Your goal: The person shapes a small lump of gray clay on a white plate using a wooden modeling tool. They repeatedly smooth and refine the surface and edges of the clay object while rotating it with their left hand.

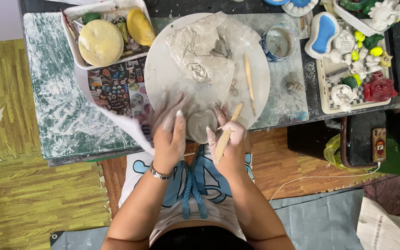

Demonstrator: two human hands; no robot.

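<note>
At the counter's (pixel 61 92) near edge, the clay lump (pixel 201 125) sits between both hands, left hand (pixel 169 134) spread flat against it, right hand (pixel 230 139) clamped on a wooden stick (pixel 228 134) angled toward the far-right corner.

Person seen from above w/ bare forearms, no sleeves past the elbows. Left hand (pixel 170 136) & right hand (pixel 230 139) both smeared w/ pale grey clay residue, esp. on the fingers. Nails longish, light-coloured. Silver metal bracelet (pixel 159 173) on the left wrist; right wrist bare. Top (pixel 209 185) is white w/ big light-blue print outlined in black. Blue cord (pixel 191 194), twisted, hangs down the front centre. Dark waistband or trousers (pixel 195 238) at bottom edge.
</note>
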